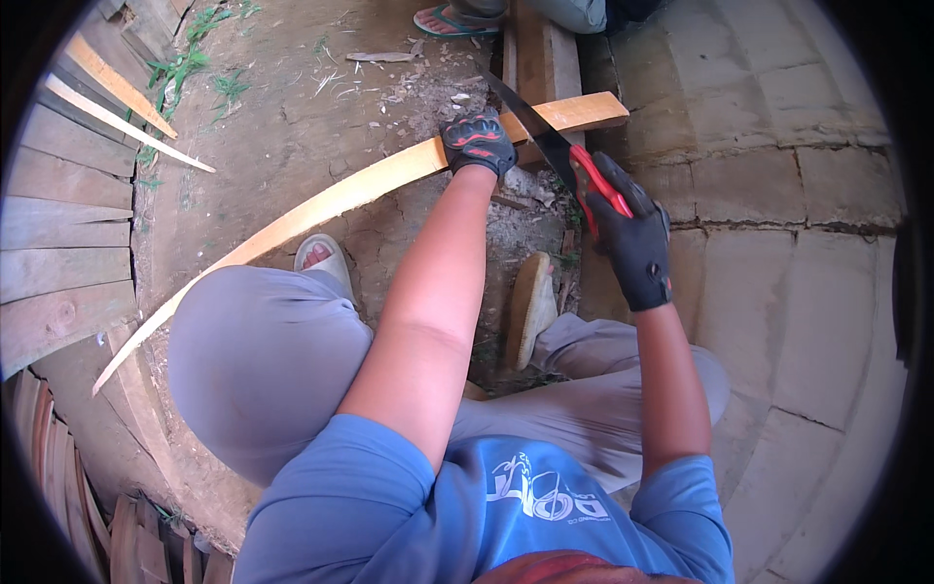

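A long, pale wooden plank [321,206] runs from the lower left to the upper middle, and appears curved in this view. My left hand [477,142], in a black glove with red trim, grips it near its far right end. In my gloved right hand [630,238] is a handsaw [595,187] with a red handle. Its dark blade lies slanted across the plank, just right of my left hand, the tip pointing up and left. Whether the teeth have cut into the wood cannot be made out.
A timber beam [566,66] passes beneath the plank's right end. Another person's sandaled foot [449,21] is at the top. Loose wooden strips [126,119] and stacked boards [63,209] line the left. Wood chips lie on the dirt; paving [749,282] spreads to the right.
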`<action>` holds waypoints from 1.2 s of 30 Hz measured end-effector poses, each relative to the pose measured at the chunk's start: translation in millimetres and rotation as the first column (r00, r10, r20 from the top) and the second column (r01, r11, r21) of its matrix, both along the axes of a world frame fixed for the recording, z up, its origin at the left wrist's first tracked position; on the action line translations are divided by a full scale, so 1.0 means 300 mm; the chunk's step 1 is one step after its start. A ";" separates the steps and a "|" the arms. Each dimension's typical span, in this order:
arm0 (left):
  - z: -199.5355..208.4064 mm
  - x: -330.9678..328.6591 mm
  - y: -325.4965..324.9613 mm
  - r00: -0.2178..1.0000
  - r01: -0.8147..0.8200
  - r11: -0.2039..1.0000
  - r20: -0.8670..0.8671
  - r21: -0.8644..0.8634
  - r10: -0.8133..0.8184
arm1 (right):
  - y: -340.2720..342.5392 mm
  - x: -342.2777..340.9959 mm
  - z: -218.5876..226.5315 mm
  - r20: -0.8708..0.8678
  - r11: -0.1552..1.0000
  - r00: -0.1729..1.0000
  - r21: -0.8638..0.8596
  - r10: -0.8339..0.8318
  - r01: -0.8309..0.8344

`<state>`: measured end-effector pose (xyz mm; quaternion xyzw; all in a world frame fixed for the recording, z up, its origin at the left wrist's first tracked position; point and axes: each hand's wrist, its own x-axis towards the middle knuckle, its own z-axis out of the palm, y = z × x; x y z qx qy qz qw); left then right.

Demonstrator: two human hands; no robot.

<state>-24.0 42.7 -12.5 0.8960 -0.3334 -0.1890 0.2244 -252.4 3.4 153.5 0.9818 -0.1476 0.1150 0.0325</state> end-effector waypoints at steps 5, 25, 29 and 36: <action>0.008 -0.001 0.008 1.000 -0.013 1.000 0.004 -0.012 0.013 | -0.112 0.211 -0.151 0.094 0.872 0.959 0.446 -0.267 0.200; -0.016 0.004 0.022 1.000 0.000 1.000 0.028 0.025 -0.001 | -0.068 0.285 -0.222 0.024 0.520 0.828 0.788 -0.561 0.329; 0.033 -0.010 0.010 0.997 0.079 0.996 0.001 0.051 -0.080 | -0.046 0.069 -0.194 0.191 0.750 0.895 0.629 -0.403 0.203; 0.010 0.005 0.019 1.000 0.000 1.000 0.019 0.009 0.000 | 0.139 -0.137 0.138 -0.110 0.502 0.795 0.721 -0.596 0.477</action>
